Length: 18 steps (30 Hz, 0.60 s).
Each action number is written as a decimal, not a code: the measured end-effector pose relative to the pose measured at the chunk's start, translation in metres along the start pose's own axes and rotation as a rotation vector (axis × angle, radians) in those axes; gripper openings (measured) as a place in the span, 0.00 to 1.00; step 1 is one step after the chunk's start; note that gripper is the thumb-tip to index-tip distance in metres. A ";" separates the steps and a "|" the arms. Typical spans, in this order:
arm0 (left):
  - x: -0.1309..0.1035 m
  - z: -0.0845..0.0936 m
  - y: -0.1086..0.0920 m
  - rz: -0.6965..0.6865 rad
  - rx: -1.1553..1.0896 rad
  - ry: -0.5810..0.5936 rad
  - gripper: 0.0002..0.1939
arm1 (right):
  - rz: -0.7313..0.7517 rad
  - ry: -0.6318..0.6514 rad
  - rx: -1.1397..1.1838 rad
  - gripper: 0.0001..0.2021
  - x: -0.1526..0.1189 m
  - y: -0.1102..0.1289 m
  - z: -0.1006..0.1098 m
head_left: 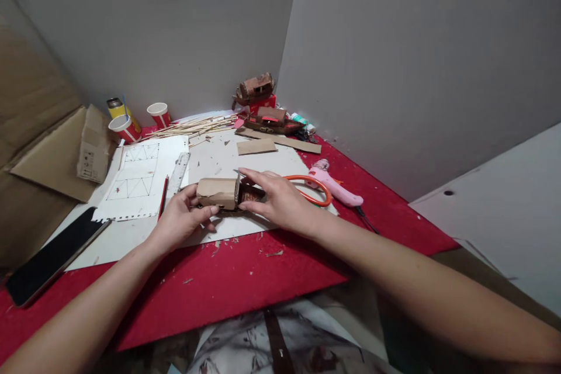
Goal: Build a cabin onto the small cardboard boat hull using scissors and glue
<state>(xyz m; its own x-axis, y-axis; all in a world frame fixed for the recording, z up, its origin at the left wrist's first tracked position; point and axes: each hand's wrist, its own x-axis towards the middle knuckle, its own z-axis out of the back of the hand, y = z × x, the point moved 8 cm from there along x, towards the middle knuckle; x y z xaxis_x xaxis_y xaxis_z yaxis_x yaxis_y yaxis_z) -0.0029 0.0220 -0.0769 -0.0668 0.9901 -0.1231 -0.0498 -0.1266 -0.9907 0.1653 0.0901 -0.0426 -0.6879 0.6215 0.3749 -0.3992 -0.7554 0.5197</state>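
A small cardboard model boat (218, 193), with a tan curved cabin roof, sits low over the white sheet in front of me. My left hand (186, 210) grips its left end, thumb along the near side and fingers behind. My right hand (272, 196) closes on the right end, forefinger at the top edge of the cabin's open end and thumb lower down. A dark brown part of the hull shows between its fingers. Just beyond that hand lie scissors with orange handles (324, 190); their blades are mostly hidden.
A pink glue gun (333, 184) lies at right. Behind are cardboard strips (256, 146), wooden sticks (201, 124) and two brown model boats. At left are a drawing (140, 172), a ruler (179, 172), a red pencil (163, 197), a black phone (52, 257), paper cups (159, 115) and cardboard boxes.
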 end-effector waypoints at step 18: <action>0.005 0.000 0.003 0.079 0.050 -0.076 0.28 | 0.009 0.084 -0.009 0.28 0.016 -0.007 0.002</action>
<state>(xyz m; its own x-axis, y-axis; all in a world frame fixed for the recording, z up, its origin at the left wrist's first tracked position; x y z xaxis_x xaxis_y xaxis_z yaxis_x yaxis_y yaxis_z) -0.0032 0.0267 -0.0807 -0.1476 0.9698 -0.1942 -0.0908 -0.2088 -0.9737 0.1582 0.1054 -0.0384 -0.7401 0.5949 0.3135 -0.3975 -0.7631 0.5095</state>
